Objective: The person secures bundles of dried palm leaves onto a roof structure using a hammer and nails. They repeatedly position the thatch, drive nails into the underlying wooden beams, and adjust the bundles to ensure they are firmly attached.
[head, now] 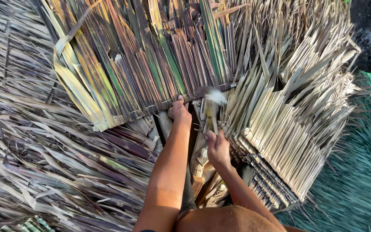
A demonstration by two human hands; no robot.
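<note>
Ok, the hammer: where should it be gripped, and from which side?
Grip the hammer low on its handle, as the right hand does now, coming from below toward the thatch panel. The handle stands roughly upright with the blurred head at the top, so the lower end is the free part. The left hand sits on the panel's edge beside it, so stay to its right.

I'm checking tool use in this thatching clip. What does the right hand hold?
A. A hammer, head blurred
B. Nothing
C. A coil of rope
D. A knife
A: the right hand grips the handle of a hammer whose pale head is blurred above it, while the left hand presses on the lower edge of the leaf panel.
</note>
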